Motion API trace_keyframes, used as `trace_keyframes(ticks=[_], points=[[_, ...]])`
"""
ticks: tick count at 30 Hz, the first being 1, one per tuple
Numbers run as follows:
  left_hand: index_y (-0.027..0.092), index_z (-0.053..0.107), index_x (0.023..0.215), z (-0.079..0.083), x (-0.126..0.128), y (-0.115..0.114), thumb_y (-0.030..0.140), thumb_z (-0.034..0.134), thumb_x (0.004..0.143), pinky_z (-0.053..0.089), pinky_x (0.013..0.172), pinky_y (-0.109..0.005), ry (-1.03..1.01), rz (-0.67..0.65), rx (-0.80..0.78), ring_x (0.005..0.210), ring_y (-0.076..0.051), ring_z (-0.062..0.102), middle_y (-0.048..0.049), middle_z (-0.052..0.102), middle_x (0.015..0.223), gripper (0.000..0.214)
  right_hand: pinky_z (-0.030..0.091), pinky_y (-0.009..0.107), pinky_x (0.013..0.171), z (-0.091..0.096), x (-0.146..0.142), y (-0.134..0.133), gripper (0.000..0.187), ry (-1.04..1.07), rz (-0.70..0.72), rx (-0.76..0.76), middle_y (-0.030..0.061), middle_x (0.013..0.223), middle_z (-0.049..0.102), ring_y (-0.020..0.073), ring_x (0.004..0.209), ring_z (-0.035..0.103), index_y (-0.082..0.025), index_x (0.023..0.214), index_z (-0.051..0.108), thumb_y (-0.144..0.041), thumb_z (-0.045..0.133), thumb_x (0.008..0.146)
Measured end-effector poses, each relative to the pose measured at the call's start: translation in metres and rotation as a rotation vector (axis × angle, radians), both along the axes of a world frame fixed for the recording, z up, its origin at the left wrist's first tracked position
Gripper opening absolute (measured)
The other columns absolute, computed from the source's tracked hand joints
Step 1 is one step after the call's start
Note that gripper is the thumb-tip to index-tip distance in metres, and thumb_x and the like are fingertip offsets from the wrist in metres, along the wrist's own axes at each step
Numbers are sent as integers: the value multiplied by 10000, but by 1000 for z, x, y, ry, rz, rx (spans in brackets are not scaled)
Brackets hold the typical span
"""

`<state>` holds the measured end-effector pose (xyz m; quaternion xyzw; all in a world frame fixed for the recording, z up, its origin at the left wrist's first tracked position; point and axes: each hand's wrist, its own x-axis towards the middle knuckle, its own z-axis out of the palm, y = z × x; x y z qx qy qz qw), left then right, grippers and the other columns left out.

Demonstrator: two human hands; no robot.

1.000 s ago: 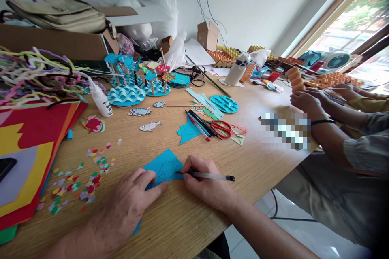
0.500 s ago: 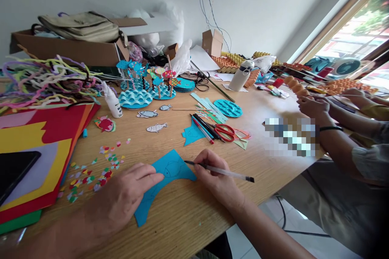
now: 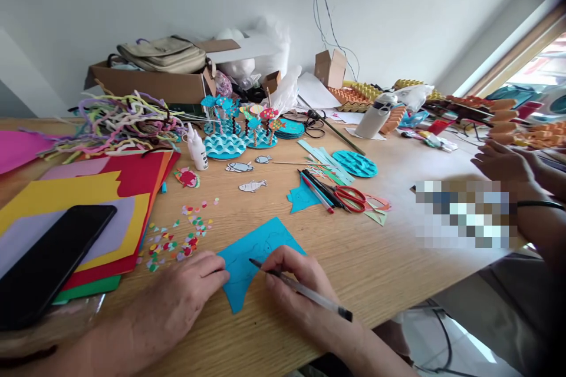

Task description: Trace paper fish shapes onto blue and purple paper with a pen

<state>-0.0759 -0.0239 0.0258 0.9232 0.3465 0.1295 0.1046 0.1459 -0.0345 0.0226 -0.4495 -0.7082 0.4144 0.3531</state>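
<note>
A piece of blue paper [image 3: 241, 274] with pencil-thin fish outlines lies on the wooden table in front of me. My left hand [image 3: 183, 288] grips its left edge, fingers pressed together and curled. In my right hand [image 3: 300, 291] is a black pen [image 3: 305, 290] with a clear barrel, its tip at the middle of the sheet. The right hand covers the paper's right part. Beyond it, a second blue paper scrap [image 3: 304, 195] lies under several pens [image 3: 326, 189] and red-handled scissors [image 3: 351, 197]. Cut-out paper fish [image 3: 253, 186] rest farther back.
Coloured paper sheets [image 3: 137, 206] and a black phone [image 3: 57, 265] lie left, beside scattered confetti [image 3: 177, 241]. A glue bottle [image 3: 197, 150], pipe cleaners [image 3: 119, 123] and blue wave-shaped fish models [image 3: 224, 146] stand behind. Another person's hands [image 3: 508, 168] are at right, near a white bottle [image 3: 375, 118].
The blue paper has been turned, and my left hand now holds its left edge. The pen tip has moved from the sheet's right side to its middle. The view has swung left.
</note>
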Motion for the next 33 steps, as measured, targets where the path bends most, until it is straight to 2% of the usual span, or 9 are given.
trace_keyframes(ticks=[4,11,16,26,33], points=[[194,633,901,-12,-4,0,25,293,825,473,754,-259,-50,-4,30,799,-164,557,-28,625,896,387,340,177,505,-10,-2,-1,90,-86,54,11,-42,634,514,81,547,453,-187,859,554,-191,468,834],[207,626,937,-21,-4,0,19,276,848,460,786,-249,-125,25,70,809,-153,540,-25,611,900,408,371,198,566,-20,-6,-3,120,-191,33,224,-35,674,552,93,581,497,-199,857,517,-113,459,797],[206,624,957,-23,-6,0,32,281,870,462,775,-251,-139,22,50,833,-156,544,-29,606,925,395,378,202,575,-24,-9,-3,145,-243,7,308,-28,707,589,101,605,527,-210,874,520,-103,476,786],[199,620,907,-22,-3,0,22,270,885,455,734,-251,-174,29,162,817,-152,546,-17,608,891,393,391,208,589,-28,-10,-1,133,-241,14,320,-18,714,608,112,635,552,-213,864,530,-116,466,801],[214,628,904,-22,-3,0,1,281,858,459,742,-242,-149,46,140,807,-145,542,-10,608,895,410,395,206,603,-27,-9,-3,132,-240,30,296,-17,730,610,109,650,558,-208,878,526,-112,463,812]])
